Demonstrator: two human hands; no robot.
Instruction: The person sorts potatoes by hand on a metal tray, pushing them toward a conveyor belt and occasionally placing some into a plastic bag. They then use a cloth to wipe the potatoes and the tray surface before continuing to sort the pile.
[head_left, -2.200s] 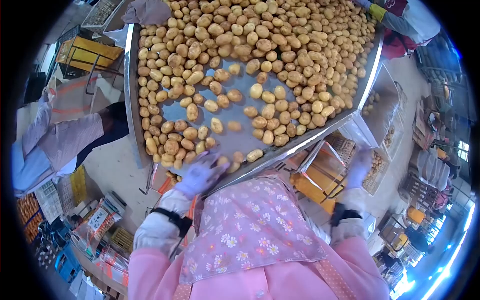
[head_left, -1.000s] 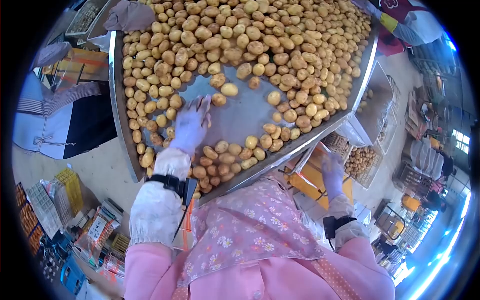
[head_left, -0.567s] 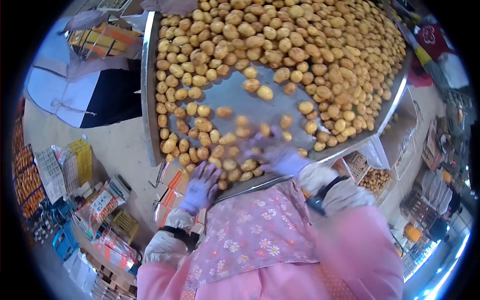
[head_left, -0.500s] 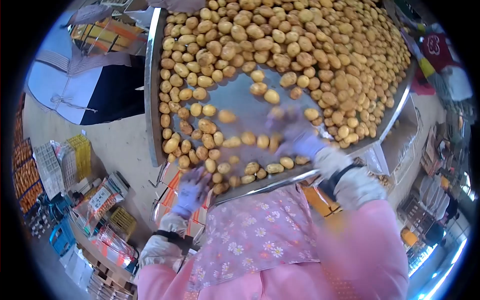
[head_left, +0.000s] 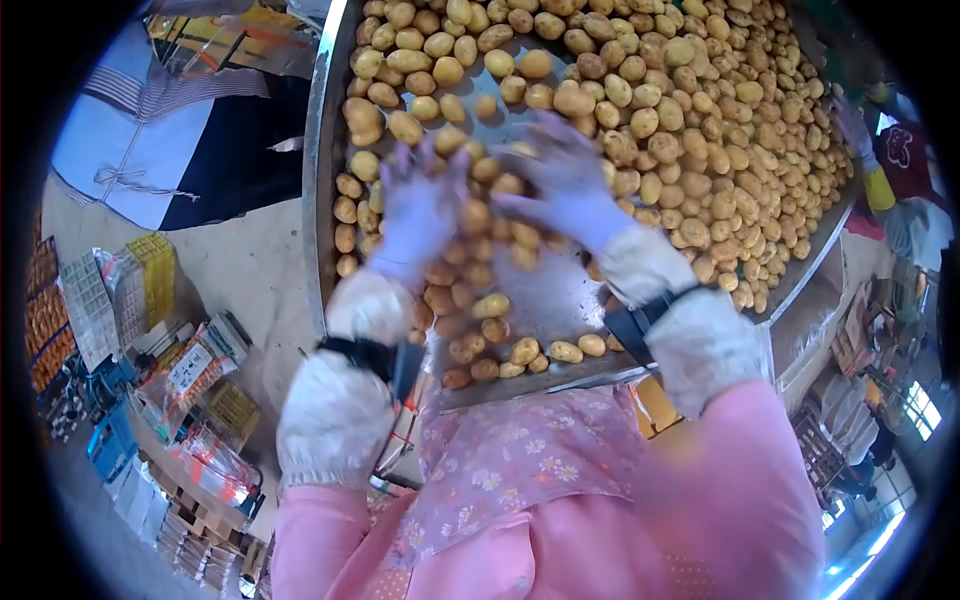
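Many potatoes (head_left: 715,150) lie heaped on a metal sorting table (head_left: 555,290), thickest at the right and far side. My left hand (head_left: 422,205), in a lilac glove, is over the potatoes at the left, its fingers spread and pointing away from me. My right hand (head_left: 565,180), gloved alike, reaches in from the right with its fingers apart, touching or just above loose potatoes. Between the two hands lies a cluster of potatoes, some blurred by motion. Several more potatoes (head_left: 525,350) rest along the near rim.
A person in a white and dark apron (head_left: 150,150) stands at the left of the table. Another person's sleeve (head_left: 878,188) shows at the far right. Yellow crates (head_left: 152,275) and packed bags (head_left: 190,370) are on the left. The metal rim (head_left: 318,150) edges the table.
My left hand has moved from the near left edge up over the potatoes. My right hand has shifted farther in and left. Potatoes have gathered between them, and bare metal shows nearer me.
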